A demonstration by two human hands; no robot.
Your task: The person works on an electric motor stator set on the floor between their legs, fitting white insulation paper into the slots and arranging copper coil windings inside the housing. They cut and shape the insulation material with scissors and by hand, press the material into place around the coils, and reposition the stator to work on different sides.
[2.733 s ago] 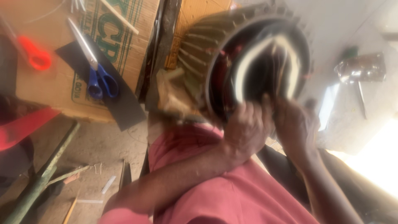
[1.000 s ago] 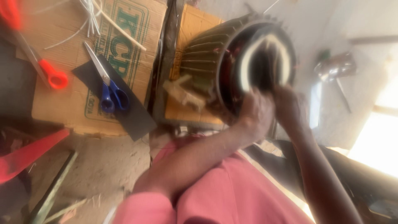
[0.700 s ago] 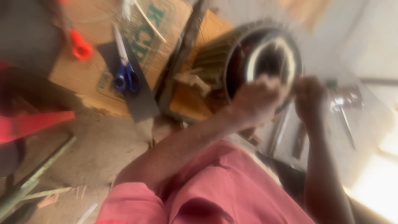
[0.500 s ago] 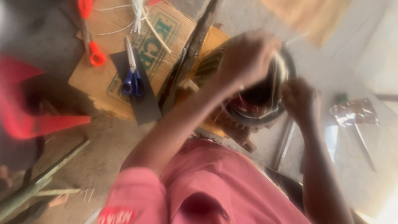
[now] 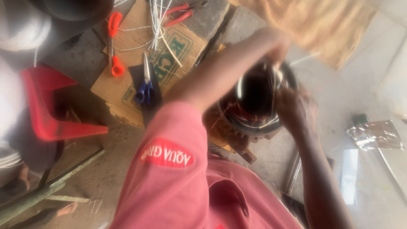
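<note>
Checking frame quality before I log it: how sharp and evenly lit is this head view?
Head view: soft with motion blur; left hand and right hand smeared at the dark motor stator; blue-handled scissors on cardboard fairly legible; right side pale and washed out.

The left hand (image 5: 275, 42) has left the lower front rim of the round grey metal motor stator with copper windings (image 5: 254, 101) and now reaches over its top edge, forearm crossing above the opening. The right hand (image 5: 296, 108) has shifted from the rim's lower right to the opening's right side. The view has swung: the stator's ribbed side, plain before, is hidden, and a red plastic chair (image 5: 51, 106) has come into sight at left.
</note>
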